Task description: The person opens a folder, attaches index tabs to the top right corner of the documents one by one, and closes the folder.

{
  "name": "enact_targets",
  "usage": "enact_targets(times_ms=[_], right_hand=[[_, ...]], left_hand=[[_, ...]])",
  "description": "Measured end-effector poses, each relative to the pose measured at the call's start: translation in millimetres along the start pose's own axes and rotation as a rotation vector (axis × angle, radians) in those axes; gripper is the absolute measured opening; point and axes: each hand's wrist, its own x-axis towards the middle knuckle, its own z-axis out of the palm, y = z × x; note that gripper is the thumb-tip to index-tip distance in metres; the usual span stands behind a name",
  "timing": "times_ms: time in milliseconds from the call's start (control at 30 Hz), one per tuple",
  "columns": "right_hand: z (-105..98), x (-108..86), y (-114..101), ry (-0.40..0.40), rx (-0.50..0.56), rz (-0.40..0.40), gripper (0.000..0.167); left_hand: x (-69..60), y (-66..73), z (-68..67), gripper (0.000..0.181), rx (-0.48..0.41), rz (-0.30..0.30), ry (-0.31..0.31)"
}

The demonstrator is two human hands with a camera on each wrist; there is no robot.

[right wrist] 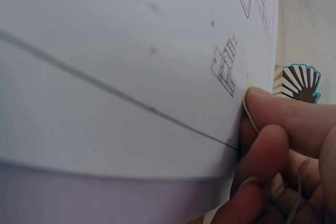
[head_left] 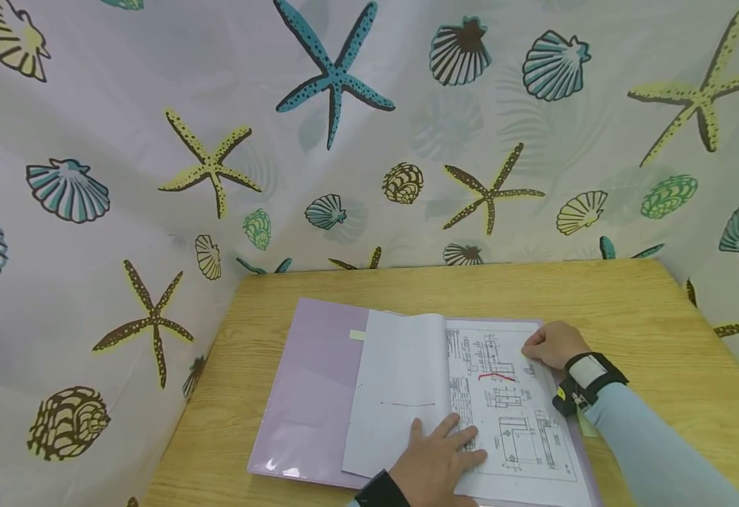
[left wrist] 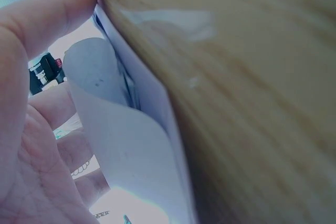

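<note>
A lilac folder [head_left: 308, 394] lies spread on the wooden table, its right page [head_left: 534, 436] bearing line drawings and a red pen mark. A white sheet [head_left: 401, 394] covers part of its left side. My left hand [head_left: 435, 458] rests with fingers spread across the lower fold; in the left wrist view the left hand [left wrist: 37, 145] is beside curved sheets [left wrist: 131, 140]. Near the page's upper right corner, my right hand [head_left: 556, 343] has curled fingers and appears to pinch a small pale-yellow sticky tab [right wrist: 252, 79], mostly hidden by the thumb.
Another pale-yellow tab [head_left: 357, 335] sticks to the folder's left side. A similar yellowish piece [head_left: 587, 426] shows by the right wrist. Behind the table [head_left: 635, 310] hangs a cloth [head_left: 369, 232] printed with shells and starfish.
</note>
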Motion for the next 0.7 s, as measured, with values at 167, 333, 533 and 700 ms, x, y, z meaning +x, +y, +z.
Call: enact_targets(times_ms=[167,333,533,700], right_hand=[[-0.2,0.6,1.3,0.000,0.002,-0.008,0.014],[-0.1,-0.2,1.5,0.002,-0.011,-0.020,0.015],[-0.6,-0.3,2.5,-0.001,-0.005,-0.026,0.015],[-0.9,-1.1,0.5,-0.002,-0.001,-0.018,0.014]], left_hand=[[-0.4,-0.3,-0.9,0.068,-0.005,-0.003,-0.003],[-0.6,-0.1,-0.1,0.068,-0.007,-0.002,0.001],[-0.3,0.3,1.5,0.068,-0.004,0.001,0.011],[0.7,-0.3,2.1,0.068,-0.003,-0.005,0.006]])
